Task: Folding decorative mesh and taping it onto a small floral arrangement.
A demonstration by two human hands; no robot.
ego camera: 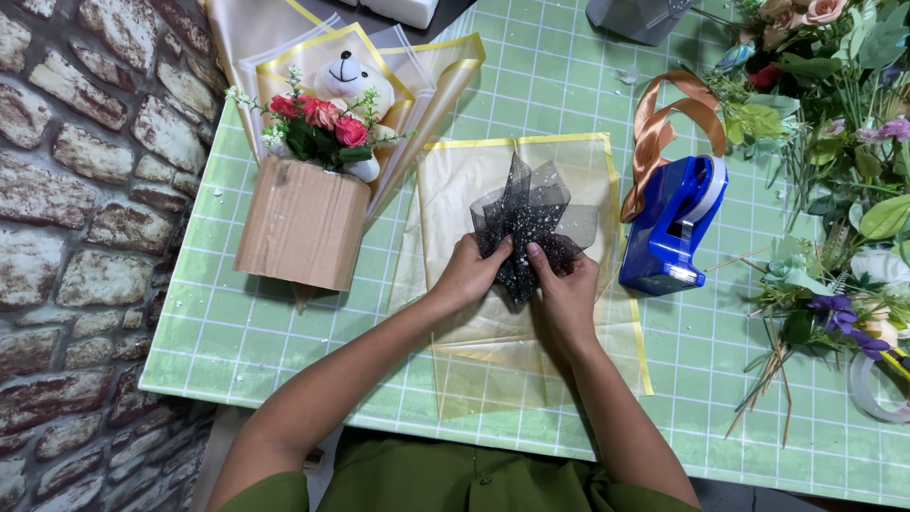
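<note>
A piece of black glittery mesh netting (534, 213) is bunched over a sheet of translucent yellow-edged wrapping paper (455, 180) on the green grid mat (569, 85). My left hand (467, 273) pinches the lower left of the netting. My right hand (567, 284) grips its lower right, thumb pressed into the gathered part. Both hands sit close together above the sheet's middle.
A cardboard box (303, 223) holding a white teddy bear (346, 74), red flowers and wrapping stands at left. A blue tape dispenser (675, 226) with orange ribbon (664, 118) lies right of my hands. Artificial flowers (834, 142) pile at far right, with a tape roll (877, 389). A brick-pattern wall (85, 237) sits at left.
</note>
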